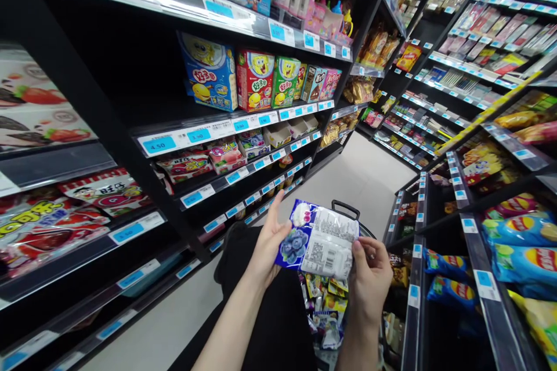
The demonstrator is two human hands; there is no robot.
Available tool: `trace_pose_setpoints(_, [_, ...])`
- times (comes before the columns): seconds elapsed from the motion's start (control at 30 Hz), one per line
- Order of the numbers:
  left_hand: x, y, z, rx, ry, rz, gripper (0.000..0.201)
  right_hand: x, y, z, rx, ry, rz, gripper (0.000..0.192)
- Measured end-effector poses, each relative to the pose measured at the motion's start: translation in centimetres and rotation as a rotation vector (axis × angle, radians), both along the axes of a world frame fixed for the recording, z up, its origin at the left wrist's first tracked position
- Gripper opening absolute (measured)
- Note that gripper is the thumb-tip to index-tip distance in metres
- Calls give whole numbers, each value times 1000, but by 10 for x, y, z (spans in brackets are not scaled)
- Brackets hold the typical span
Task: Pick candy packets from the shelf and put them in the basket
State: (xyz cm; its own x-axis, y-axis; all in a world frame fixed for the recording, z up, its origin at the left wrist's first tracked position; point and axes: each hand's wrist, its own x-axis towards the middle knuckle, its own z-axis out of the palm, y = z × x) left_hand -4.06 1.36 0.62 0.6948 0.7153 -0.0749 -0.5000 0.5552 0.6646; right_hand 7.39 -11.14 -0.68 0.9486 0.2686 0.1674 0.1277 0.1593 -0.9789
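Between my two hands is a candy packet (329, 249), blue at its left end with blueberries printed on it and silvery white with small text and a barcode on the side facing me. My left hand (270, 237) grips the blue end, thumb on top and index finger stretched out past the edge. At the other end, my right hand (369, 266) pinches the silvery corner between thumb and fingers. Under the packet, a shopping basket with a black handle (346, 204) holds several colourful snack packets (324, 319); the packet and my hands hide part of it.
On the left, shelves carry SpongeBob boxes (256, 80), fruit candy packets (226, 155) and price labels (202, 134). Bags of crisps (520, 237) fill the right shelves. A tiled aisle floor (361, 168) runs ahead to a stocked shelf (456, 81). My black-clothed leg (278, 307) is close beside the basket.
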Motion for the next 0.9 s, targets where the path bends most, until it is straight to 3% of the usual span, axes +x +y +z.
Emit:
trace_pose_setpoints(0.07, [3, -5, -1, -35, -114, -71, 64, -5, 6, -1, 15, 17, -65, 32])
trace_pose_setpoints(0.13, [9, -12, -4, 25, -176, -186, 75, -10, 13, -3, 22, 37, -111, 31])
trace_pose_setpoints(0.2, [16, -21, -6, 134, -84, -254, 75, -14, 18, -5, 15, 57, -102, 31])
trace_pose_setpoints(0.3, [23, -28, -10, 181, 100, -202, 63, -14, 20, -5, -9, 93, 35, 36])
trace_pose_setpoints(0.43, [23, -22, -16, 150, 84, -109, 48, -11, 17, 0, -16, 128, 244, 44])
trace_pose_setpoints(0.67, [21, -17, -12, 56, 66, -62, 59, -9, 14, 7, 0, 216, 367, 73])
trace_pose_setpoints(0.9, [18, -13, -6, 23, 41, -49, 56, -9, 10, 5, -86, 117, 478, 37])
